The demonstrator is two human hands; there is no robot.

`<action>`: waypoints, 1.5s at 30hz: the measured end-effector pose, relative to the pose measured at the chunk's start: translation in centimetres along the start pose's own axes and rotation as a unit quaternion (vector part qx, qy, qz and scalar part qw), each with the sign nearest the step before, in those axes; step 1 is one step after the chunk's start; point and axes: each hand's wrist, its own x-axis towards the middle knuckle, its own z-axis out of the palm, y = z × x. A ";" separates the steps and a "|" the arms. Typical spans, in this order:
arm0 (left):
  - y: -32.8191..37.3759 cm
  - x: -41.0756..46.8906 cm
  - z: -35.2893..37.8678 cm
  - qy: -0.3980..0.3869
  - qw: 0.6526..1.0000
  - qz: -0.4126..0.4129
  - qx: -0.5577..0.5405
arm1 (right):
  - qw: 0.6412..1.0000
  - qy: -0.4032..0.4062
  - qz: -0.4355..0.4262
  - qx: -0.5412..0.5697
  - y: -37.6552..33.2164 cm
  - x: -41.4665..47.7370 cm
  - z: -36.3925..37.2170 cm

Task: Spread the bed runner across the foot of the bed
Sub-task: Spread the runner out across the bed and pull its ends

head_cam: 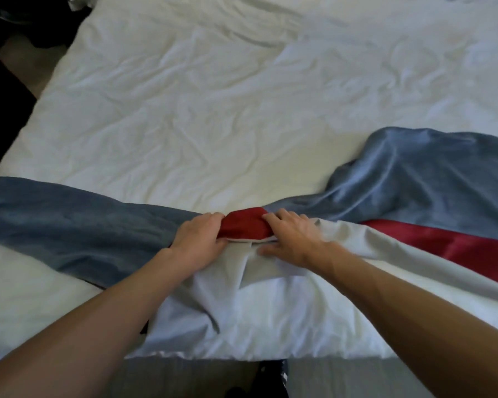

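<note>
I am at the foot of the bed (213,110), looking down over its creased white cover. The bed runner (414,173) lies across the near end of the bed, bunched rather than flat. It narrows to a tight gather in the middle, right in front of me, and widens out to either side.

My left hand (197,238) grips the gather from the left, fingers curled over the top of the fabric. My right hand (292,239) grips it from the right, fingers hooked over the far edge and thumb lying along the near side. The two hands are close together but not touching, and between them a small hump of the runner's red fabric (243,225) bulges up.

To my left the runner shows its blue face, running off the left side of the view. To my right the blue side spreads up the bed in loose folds. Nearer me it is turned over, showing a red band (457,248) and a pale grey lining (371,254). The lining also hangs in folds below my hands toward the bed's near edge.

Beyond that edge is grey floor (184,377) and a dark shoe (273,372). Dark shapes lie beside the bed at the upper left, too dim to make out
</note>
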 end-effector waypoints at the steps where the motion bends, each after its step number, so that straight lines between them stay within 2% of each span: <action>1: 0.2 -0.3 0.0 0.017 1.000 0.004 0.008 | 1.000 0.015 -0.001 -0.019 0.1 -0.7 0.4; 4: 0.9 -1.7 0.1 0.059 0.997 0.030 0.034 | 0.996 0.082 0.016 -0.038 0.0 -3.0 1.1; 7: 1.7 -3.6 0.0 0.084 0.993 0.072 0.035 | 0.994 0.101 0.026 -0.038 -0.4 -5.4 1.2; 13: 3.6 -7.4 1.0 0.085 0.983 0.152 0.053 | 0.994 0.089 0.028 -0.055 -0.5 -10.7 1.6; 20: 6.7 -11.1 4.8 0.006 0.972 0.213 0.101 | 0.995 0.032 0.058 -0.079 0.9 -16.3 4.6; 23: 8.2 -12.3 7.0 -0.021 0.966 0.211 0.147 | 0.992 0.015 0.075 -0.103 1.5 -17.7 6.6; 26: 8.9 -12.8 8.4 -0.005 0.962 0.197 0.191 | 0.990 0.036 0.080 -0.113 1.5 -18.7 8.2; 32: 7.9 -13.3 8.7 -0.043 0.964 0.171 0.200 | 0.993 -0.001 0.054 -0.105 1.7 -19.2 9.3; 37: 8.2 -11.4 7.0 0.065 0.978 0.161 0.118 | 0.997 0.054 0.037 -0.027 1.7 -18.4 7.6; 42: 8.9 -8.6 4.5 0.077 0.982 0.120 0.122 | 0.993 0.115 0.014 -0.004 2.0 -16.2 4.9; 45: 9.1 -7.3 3.7 0.094 0.983 0.113 0.112 | 0.993 0.116 -0.002 -0.013 2.4 -14.7 3.6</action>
